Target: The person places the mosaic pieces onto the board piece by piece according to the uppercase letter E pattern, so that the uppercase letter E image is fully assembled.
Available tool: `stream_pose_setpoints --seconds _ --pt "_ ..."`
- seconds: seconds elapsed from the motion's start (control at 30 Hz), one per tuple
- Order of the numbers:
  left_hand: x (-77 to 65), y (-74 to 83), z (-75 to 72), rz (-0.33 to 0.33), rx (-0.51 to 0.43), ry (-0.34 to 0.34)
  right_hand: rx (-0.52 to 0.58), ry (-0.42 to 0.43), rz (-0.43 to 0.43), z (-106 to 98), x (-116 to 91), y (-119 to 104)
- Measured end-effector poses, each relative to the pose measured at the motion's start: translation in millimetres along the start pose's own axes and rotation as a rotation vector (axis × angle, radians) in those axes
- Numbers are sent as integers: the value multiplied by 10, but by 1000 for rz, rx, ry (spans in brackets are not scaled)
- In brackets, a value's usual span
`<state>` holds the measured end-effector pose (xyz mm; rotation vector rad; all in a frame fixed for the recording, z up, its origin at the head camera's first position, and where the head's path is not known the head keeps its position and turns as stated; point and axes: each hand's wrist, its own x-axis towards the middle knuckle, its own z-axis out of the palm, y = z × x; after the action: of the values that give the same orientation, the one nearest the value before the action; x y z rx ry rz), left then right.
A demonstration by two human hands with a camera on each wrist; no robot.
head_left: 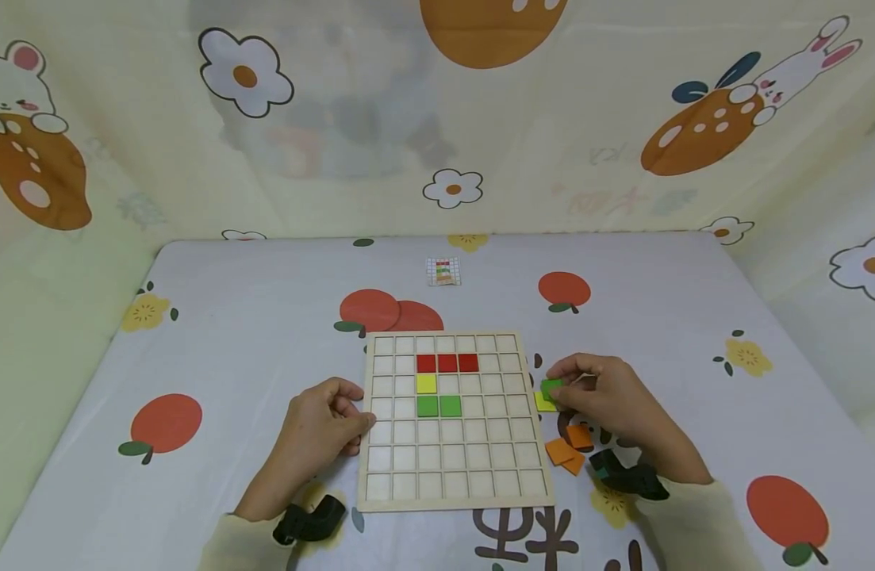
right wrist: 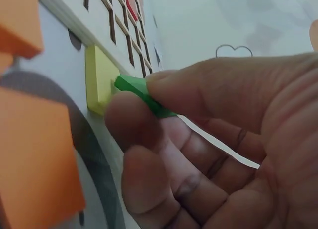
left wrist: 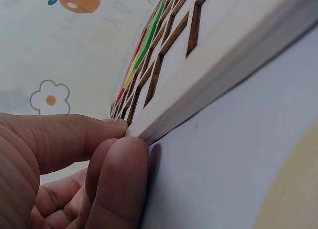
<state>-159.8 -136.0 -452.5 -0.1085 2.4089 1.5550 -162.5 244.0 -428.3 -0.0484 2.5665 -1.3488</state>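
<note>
Green tile (head_left: 550, 388) pinched by right hand (head_left: 608, 392)
Likely light, stiff, best gripped by edges; board's (head_left: 454, 432) left edge is held by left hand (head_left: 321, 420).

Cream sleeves (head_left: 697, 527) and black wrist cameras (head_left: 312, 519)
The sleeves look plain; the cameras are chunky and curved, the right camera (head_left: 635, 479) showing a small greenish patch (head_left: 599, 469).

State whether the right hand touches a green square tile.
Touching: the right wrist view shows the right hand pinching the green square tile in its fingertips.
</note>
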Motion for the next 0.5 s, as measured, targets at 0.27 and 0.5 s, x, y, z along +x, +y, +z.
stream_pose_setpoints --seconds 0.27,0.5 --pt "6 -20 -6 -1 -25 -6 -38 -28 -12 28 10 9" --pt "9 -31 -8 6 -27 -9 -132 1 -63 67 13 29"
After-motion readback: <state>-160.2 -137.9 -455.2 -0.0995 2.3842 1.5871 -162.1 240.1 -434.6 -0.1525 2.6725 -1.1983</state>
